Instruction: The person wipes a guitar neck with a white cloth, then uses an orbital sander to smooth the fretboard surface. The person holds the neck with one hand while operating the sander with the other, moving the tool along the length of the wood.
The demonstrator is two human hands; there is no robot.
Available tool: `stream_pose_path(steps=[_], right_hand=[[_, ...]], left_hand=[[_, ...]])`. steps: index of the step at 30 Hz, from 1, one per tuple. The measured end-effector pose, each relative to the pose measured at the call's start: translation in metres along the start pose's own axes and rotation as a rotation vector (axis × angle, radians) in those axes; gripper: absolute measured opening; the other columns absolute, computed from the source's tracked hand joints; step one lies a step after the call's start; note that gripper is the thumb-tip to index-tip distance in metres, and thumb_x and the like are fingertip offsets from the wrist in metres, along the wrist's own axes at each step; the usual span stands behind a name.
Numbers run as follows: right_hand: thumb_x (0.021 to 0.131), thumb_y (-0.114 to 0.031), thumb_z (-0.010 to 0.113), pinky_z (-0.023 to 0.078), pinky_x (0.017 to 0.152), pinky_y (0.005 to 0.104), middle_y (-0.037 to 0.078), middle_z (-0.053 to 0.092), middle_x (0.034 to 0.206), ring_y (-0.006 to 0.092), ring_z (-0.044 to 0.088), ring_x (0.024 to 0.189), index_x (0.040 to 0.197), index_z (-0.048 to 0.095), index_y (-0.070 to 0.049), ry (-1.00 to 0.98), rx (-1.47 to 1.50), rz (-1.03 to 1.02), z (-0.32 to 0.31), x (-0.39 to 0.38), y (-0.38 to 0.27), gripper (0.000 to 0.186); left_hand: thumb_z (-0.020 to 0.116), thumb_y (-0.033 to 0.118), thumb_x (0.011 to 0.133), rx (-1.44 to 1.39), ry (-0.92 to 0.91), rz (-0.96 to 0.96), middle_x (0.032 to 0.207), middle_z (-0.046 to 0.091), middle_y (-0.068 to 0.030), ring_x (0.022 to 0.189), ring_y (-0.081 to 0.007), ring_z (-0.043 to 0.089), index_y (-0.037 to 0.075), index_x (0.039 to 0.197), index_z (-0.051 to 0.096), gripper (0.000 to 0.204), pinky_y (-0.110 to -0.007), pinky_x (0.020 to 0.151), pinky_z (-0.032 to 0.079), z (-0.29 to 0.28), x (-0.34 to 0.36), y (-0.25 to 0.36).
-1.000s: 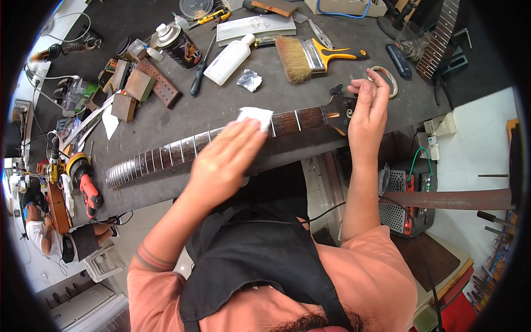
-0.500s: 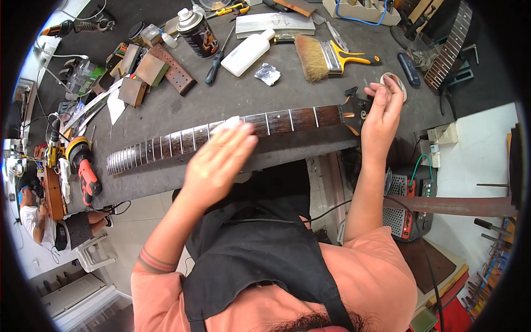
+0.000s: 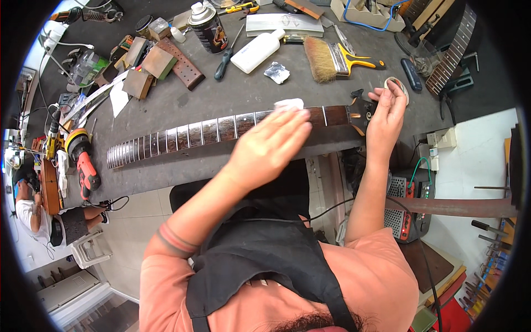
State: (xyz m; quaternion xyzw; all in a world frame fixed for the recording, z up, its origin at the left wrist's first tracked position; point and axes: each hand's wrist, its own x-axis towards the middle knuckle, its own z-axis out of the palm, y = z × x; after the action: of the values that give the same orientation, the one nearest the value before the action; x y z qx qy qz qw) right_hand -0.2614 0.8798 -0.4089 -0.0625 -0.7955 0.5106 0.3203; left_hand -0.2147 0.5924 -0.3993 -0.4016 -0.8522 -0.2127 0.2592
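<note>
A guitar neck with a dark fretboard and metal frets lies across the front of the workbench. My left hand presses a white cloth down on the fretboard, its fingers together and flat over it, not far from the headstock. At the right end, my right hand is at the dark headstock, its fingers loosely curled. This hand covers the end of the headstock, so its contact there is partly hidden. Behind the right fingers lies a pale ring-shaped roll.
Behind the neck lie a wide brush, a white bottle, a spray can, a screwdriver, crumpled foil and wooden blocks. A red power polisher is at left. Another person is at far left.
My left hand has slid the white cloth rightward along the fretboard, toward the headstock. My right hand stays at the headstock. The whole view has shifted slightly.
</note>
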Motion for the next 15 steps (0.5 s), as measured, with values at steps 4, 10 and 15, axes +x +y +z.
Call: stream_pose_path(steps=[4,10,15], right_hand=[[0.124,-0.027,0.055,0.059,0.100,0.0376,0.018,0.077,0.124,0.0229,0.080,0.111,0.148,0.060,0.003,0.005,0.022,0.021,-0.001,-0.004,0.003,0.039],[0.124,-0.026,0.056,0.058,0.102,0.0368,0.016,0.075,0.122,0.0219,0.078,0.109,0.148,0.060,0.003,-0.016,0.053,-0.007,0.003,-0.001,0.004,0.038],[0.123,-0.023,0.058,0.055,0.112,0.0384,0.018,0.069,0.138,0.0234,0.071,0.124,0.150,0.059,0.005,-0.027,0.014,-0.078,-0.004,0.001,-0.005,0.039]], left_hand=[[0.069,-0.007,0.095,0.142,-0.073,-0.113,0.137,0.083,-0.0186,0.131,-0.0358,0.079,-0.002,0.129,0.082,0.037,-0.050,0.118,0.062,-0.059,-0.055,-0.030],[0.075,0.002,0.097,-0.031,0.103,-0.108,0.136,0.082,-0.0190,0.130,-0.0371,0.079,-0.002,0.127,0.080,0.031,-0.050,0.117,0.062,-0.005,-0.015,0.004],[0.075,0.004,0.092,0.032,0.036,-0.070,0.142,0.079,-0.0172,0.134,-0.0348,0.077,-0.002,0.128,0.079,0.037,-0.048,0.119,0.061,-0.020,-0.026,-0.004]])
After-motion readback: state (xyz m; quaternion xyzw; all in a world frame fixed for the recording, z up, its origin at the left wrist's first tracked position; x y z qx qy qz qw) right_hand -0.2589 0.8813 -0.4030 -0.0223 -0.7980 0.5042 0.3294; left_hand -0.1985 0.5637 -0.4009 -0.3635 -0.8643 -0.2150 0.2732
